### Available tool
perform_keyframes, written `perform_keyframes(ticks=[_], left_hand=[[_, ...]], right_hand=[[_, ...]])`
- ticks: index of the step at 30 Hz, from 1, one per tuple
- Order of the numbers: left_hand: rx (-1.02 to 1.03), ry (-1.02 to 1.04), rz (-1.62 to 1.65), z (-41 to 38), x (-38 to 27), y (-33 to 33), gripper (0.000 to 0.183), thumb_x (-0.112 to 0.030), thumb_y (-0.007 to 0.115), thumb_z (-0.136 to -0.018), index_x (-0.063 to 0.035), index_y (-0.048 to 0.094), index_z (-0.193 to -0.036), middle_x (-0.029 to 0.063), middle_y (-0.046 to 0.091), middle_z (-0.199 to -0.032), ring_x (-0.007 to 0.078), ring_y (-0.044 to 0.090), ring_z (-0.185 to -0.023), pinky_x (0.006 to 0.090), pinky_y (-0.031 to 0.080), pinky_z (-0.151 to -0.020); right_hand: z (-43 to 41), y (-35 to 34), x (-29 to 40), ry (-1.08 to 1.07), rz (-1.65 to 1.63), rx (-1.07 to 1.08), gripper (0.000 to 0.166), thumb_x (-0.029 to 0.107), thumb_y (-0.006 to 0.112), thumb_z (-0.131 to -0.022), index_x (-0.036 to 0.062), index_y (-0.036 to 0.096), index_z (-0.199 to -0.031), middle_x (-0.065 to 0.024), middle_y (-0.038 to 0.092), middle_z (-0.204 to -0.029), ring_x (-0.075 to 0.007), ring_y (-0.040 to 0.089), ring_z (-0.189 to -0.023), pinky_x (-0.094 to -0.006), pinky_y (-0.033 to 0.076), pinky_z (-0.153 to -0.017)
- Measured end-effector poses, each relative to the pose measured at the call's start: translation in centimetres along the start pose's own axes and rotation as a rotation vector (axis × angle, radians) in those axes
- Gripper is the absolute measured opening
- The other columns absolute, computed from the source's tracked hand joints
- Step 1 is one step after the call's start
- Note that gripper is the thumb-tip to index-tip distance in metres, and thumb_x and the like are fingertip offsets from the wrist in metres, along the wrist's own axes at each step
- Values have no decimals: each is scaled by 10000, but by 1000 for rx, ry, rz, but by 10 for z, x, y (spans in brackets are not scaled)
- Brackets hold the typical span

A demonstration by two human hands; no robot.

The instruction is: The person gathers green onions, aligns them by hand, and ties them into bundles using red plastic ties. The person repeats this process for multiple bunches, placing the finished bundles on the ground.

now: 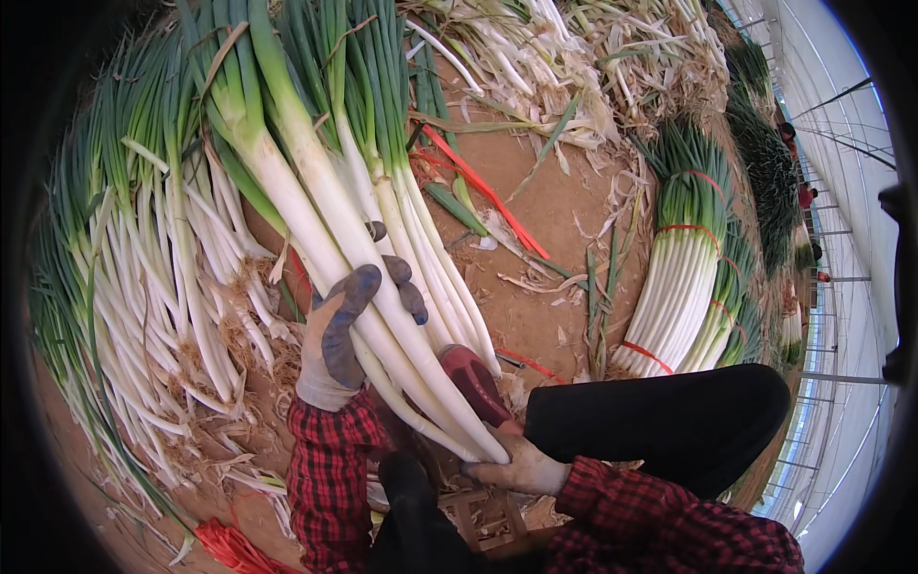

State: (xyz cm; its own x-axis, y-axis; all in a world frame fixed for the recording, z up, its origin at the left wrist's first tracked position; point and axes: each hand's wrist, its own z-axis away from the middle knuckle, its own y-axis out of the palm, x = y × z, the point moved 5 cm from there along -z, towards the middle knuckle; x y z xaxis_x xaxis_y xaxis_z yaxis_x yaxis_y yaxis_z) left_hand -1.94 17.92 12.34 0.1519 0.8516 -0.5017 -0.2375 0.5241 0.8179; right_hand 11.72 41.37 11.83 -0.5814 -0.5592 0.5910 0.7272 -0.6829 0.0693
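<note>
Several thick Welsh onions [344, 215] with white stalks and green leaves slant across the middle of the view. My left hand [341, 330], in a grey-coated work glove, is wrapped around their stalks at mid-length. At their lower white ends, my gloved right hand [513, 463] grips the tips. Behind them, a group of thinner trimmed onions [430, 265] lies on the ground, partly covered by the held stalks. To the left spreads a large heap of onions [143, 287], many with roots and soil still attached.
Bundles of onions [674, 287] tied with red bands lie at the right. Peeled leaf waste [574, 64] is piled at the back. Red strapping [495, 194] lies on the soil, with more red ties [229, 549] at lower left. People [803, 194] are far off, beside a plastic greenhouse wall [839, 273].
</note>
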Motion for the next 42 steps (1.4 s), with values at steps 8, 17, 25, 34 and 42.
perform_keyframes(ticks=[8,17,25,34,42], left_hand=[[-54,127,-285,-142,3,1,413,-231,759,-871,50,620,-1139,123,697,-913,194,677,-802,302,556,-729],[-452,446,-1369,-104,84,0,931,-295,773,-836,-1,228,-1531,299,332,-1516,436,438,-1343,457,398,-1100],[-316,499,-2110,-70,115,-7,789,-410,591,-935,10,276,-1524,315,247,-1541,442,325,-1399,488,314,-1139],[-283,458,-2273,-77,139,-12,745,-457,497,-968,-37,274,-1542,209,221,-1599,424,216,-1461,526,252,-1147],[-277,403,-2388,-86,148,-14,784,-516,511,-950,-55,280,-1540,198,262,-1577,423,254,-1438,544,261,-1118]], right_hand=[[-43,-71,45,-61,58,-357,736,356,682,-864,45,400,-1468,-242,611,-1264,-325,607,-1163,-381,447,-1019],[-79,-91,4,142,152,-429,801,439,703,-820,-50,434,-1395,-317,622,-1176,-386,650,-1068,-433,504,-919],[-67,-77,17,106,-444,-367,734,458,700,-854,-38,482,-1348,-209,670,-1091,-296,649,-893,-390,520,-758],[-55,-65,-37,151,-691,-516,467,465,603,-956,44,604,-1158,9,577,-865,-97,521,-718,-262,430,-606],[-76,-107,-49,60,310,-569,505,446,486,-1002,43,550,-1298,-187,656,-951,-321,633,-889,-385,485,-818]])
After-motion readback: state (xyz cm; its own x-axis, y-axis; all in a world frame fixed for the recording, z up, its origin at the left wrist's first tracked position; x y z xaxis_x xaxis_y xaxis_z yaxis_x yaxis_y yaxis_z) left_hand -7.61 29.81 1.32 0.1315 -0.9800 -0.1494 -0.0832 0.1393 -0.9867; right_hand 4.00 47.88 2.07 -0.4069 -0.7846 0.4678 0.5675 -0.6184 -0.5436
